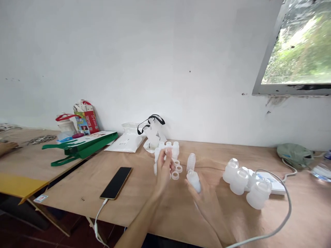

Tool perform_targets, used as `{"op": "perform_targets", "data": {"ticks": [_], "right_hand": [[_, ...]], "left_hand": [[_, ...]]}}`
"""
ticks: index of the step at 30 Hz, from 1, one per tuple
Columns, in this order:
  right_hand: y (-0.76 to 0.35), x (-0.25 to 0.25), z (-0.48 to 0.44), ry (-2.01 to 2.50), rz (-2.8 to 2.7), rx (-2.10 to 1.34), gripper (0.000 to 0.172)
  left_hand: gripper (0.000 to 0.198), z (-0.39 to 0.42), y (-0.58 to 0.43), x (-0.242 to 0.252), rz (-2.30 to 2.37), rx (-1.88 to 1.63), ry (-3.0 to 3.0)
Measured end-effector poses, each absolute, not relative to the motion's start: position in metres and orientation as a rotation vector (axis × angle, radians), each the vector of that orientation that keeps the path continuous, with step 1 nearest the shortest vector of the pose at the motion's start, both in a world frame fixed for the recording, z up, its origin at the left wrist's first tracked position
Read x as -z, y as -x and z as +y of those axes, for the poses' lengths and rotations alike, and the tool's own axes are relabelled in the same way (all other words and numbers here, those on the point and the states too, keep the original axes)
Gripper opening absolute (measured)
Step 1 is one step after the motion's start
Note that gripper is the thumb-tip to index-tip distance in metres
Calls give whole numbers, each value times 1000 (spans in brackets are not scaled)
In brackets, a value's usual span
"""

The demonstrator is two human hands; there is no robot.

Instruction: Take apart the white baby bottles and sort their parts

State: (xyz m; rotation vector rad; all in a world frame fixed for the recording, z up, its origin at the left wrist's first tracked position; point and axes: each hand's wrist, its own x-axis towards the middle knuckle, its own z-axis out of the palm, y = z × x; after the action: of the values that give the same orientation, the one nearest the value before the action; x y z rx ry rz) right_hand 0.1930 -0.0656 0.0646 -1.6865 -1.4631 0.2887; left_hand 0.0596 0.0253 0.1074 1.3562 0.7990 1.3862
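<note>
Bottle [193,179] gripped by right hand [207,201] fingers; left hand [163,169] fingers pinch small white piece [167,154]. Loose rings [175,175] beside that hand may get swept across desk [139,210].

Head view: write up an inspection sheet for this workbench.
Surface: bare plywood table.
Job's things: small translucent white plastic bottle; cluster of small white bottles; loose white plastic rings; larger translucent domed jars.
Clutter: black smartphone, flat green bag, white pouch, grey-green cloth.
Hands: left hand raised at the cluster, grip unclear; right hand palm-up, holding the bottle.
Cables: white charging cable from the smartphone; white cable looping at right.
Surroundings: white wall, window, another person's hand at far left.
</note>
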Motion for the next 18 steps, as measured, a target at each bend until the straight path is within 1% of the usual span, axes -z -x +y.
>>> {"op": "perform_targets", "data": {"ticks": [1, 3, 6, 8, 14, 18], "right_hand": [[-197, -66, -64, 1660, -1425, -341, 33], [-204, -68, -59, 1636, -1342, -382, 33], [-209, -67, -55, 1606, -1273, -383, 35], [-211, -66, -56, 1585, -1275, -370, 35], [-220, -73, -65, 1634, -1305, -326, 38], [-226, -76, -65, 1615, -1285, -310, 35]], "left_hand": [[42, 37, -60, -111, 806, -1442, -1351], [34, 58, -66, -116, 823, -1433, -1534], [25, 77, -85, -117, 934, -1242, -1964], [28, 83, -103, -113, 1054, -1071, -2173], [26, 89, -140, -87, 1196, -793, -2258], [37, 89, -138, -75, 1254, -740, -2254]]}}
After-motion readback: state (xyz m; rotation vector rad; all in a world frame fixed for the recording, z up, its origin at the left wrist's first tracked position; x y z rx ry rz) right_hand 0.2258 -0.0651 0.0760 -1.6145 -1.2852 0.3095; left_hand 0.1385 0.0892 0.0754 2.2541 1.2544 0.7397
